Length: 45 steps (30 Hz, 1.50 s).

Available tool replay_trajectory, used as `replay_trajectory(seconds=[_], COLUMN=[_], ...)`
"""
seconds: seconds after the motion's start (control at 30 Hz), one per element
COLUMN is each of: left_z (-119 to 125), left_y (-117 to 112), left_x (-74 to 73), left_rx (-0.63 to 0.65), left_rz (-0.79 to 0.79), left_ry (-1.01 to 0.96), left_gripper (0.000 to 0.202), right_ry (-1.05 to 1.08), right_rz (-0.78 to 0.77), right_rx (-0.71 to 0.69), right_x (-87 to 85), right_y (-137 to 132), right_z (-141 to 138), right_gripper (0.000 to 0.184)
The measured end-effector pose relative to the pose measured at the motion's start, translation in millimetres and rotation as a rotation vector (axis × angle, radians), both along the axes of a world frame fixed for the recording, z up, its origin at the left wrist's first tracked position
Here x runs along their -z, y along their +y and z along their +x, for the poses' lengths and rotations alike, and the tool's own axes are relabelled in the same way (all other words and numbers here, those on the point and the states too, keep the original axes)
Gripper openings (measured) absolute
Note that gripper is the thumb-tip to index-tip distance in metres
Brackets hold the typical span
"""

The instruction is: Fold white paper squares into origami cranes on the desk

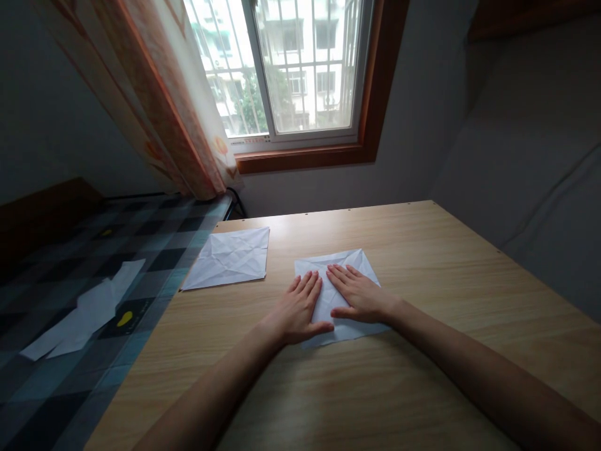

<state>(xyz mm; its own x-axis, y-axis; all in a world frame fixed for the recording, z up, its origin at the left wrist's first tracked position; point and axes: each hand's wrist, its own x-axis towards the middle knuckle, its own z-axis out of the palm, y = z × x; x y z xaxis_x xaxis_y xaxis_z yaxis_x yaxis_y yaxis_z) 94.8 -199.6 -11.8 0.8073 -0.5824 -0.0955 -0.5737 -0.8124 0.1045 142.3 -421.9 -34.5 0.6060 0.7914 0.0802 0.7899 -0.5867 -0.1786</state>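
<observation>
Pale wood-grain tabletop [446, 269] is carrying a creased white paper square [237, 257] at its far-left corner; left hand [295, 314] and right hand [360, 297] are pressing another such square [327, 303], seemingly half-smoothed, inward from its far edge, fingers slightly spread.

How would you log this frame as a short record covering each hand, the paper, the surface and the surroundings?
Left hand: left hand open, palm down, laid across the left edge of the creased sheet
Right hand: right hand open, palm down, on the right part of the same sheet
Sheet under hands: white, with crease lines
Second sheet: creased white sheet near the table's far left corner, untouched
Surface: wood-grain table
Left of table: white paper pieces on a checked cover
Background: barred window, patterned curtain on its left
</observation>
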Motion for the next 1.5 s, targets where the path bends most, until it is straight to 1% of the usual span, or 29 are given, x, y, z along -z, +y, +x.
replay_trajectory(seconds=[0.27,0.5,0.63,0.8,0.93,1.0,1.07,1.1,1.17,1.23,1.3,1.5], left_z=[0.2,3.6,6.5,9.1,9.4,7.1,1.8,-1.9,-9.8,-16.9,-21.4,-25.6], left_y=[8.5,30.9,41.9,47.4,50.0,50.2,48.4,46.6,42.0,37.6,34.7,29.6], left_x=[-5.5,-8.4,-5.4,-1.7,-0.8,-1.1,-1.9,-2.7,-4.5,-6.7,-8.6,-10.4], left_rx=[-0.020,-0.071,-0.056,-0.042,-0.031,0.019,0.100,0.138,0.204,0.247,0.263,0.259], left_rz=[0.031,0.092,0.093,0.068,0.005,-0.047,-0.101,-0.119,-0.130,-0.128,-0.129,-0.075], left_ry=[0.028,0.021,-0.012,-0.033,-0.021,-0.018,-0.020,-0.018,0.009,0.037,0.041,-0.020], left_gripper=[0.109,0.110,0.108,0.106,0.109,0.113,0.117,0.120,0.119,0.112,0.106,0.089], right_ry=[-0.070,-0.057,-0.061,-0.045,-0.010,0.019,0.033,0.034,0.031,0.037,0.026,-0.051], right_rz=[-0.042,-0.076,-0.055,-0.028,0.066,0.144,0.201,0.207,0.164,0.112,0.085,0.042], right_rx=[0.103,0.106,0.100,0.106,0.113,0.116,0.102,0.084,0.024,-0.036,-0.058,-0.037], right_x=[4.2,5.0,6.7,8.3,9.9,9.8,8.2,7.0,3.8,0.2,-3.7,-12.6], right_y=[-36.4,-66.1,-76.8,-79.6,-83.0,-86.8,-90.0,-90.6,-89.3,-85.1,-79.7,-68.2], right_z=[-0.4,-4.1,-9.3,-14.3,-13.4,-13.2,-15.5,-18.0,-25.3,-34.3,-42.5,-56.6], right_gripper=[0.090,0.085,0.083,0.085,0.087,0.094,0.103,0.107,0.111,0.108,0.103,0.078])
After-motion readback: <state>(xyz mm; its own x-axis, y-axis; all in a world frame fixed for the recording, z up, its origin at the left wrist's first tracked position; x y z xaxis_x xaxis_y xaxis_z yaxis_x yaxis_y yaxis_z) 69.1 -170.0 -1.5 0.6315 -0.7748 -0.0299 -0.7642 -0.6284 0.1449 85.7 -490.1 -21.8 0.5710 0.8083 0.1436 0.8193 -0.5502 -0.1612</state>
